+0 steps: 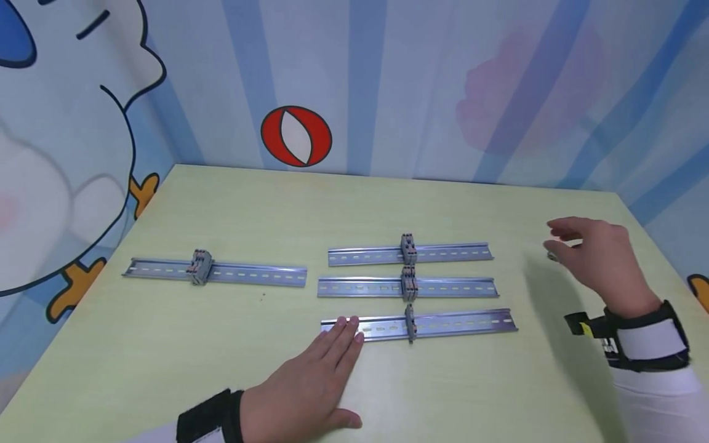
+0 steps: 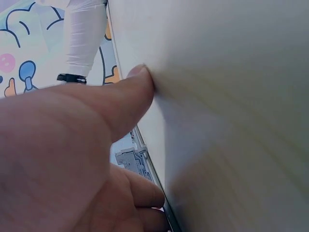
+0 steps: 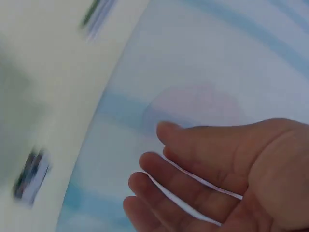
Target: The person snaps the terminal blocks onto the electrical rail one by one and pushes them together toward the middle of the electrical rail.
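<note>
My left hand (image 1: pixel 310 375) rests with straight fingers on the left end of the nearest DIN rail (image 1: pixel 465 323). A thin grey terminal block (image 1: pixel 410 323) stands on that rail near its middle. In the left wrist view a grey block (image 2: pixel 133 160) shows beyond the fingers. My right hand (image 1: pixel 600 261) is above the table at the right, fingers loosely bent, with nothing between them in the right wrist view. A small terminal block (image 3: pixel 31 176) lies on the table, blurred in that view; in the head view the thumb partly hides a small grey piece (image 1: pixel 552 256).
Behind the nearest rail lie a middle rail (image 1: pixel 360 287) and a far rail (image 1: pixel 362 256), each bearing grey terminal blocks. Another rail (image 1: pixel 260 275) with a wider grey block (image 1: pixel 200 267) lies at the left. A printed wall (image 1: pixel 365 92) borders the table (image 1: pixel 255 203).
</note>
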### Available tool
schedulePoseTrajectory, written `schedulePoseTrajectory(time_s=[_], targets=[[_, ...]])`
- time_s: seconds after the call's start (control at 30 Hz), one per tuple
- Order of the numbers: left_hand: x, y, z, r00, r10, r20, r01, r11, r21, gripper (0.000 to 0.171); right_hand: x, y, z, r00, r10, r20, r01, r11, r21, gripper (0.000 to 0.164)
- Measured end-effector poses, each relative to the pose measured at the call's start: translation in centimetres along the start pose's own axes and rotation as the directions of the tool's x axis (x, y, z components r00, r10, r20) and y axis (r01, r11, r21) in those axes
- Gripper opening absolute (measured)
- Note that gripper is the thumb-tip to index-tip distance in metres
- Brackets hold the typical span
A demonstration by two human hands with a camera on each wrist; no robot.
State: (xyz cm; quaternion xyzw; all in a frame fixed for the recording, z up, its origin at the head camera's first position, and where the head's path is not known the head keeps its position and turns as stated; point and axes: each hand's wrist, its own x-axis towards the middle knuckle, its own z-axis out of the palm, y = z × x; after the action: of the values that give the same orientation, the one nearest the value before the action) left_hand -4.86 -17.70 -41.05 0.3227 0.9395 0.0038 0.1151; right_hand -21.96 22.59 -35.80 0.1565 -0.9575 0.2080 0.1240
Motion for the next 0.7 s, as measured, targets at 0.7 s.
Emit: schedulePoseTrajectory(time_s=[0.7], targets=[[0.1, -0.1, 0.1, 1.000, -0.008, 0.017, 0.008, 1.000, -0.014, 0.098, 0.6, 6.6, 2.1, 0.987, 0.116, 0.109, -0.090, 0.971, -0.222, 0.028]])
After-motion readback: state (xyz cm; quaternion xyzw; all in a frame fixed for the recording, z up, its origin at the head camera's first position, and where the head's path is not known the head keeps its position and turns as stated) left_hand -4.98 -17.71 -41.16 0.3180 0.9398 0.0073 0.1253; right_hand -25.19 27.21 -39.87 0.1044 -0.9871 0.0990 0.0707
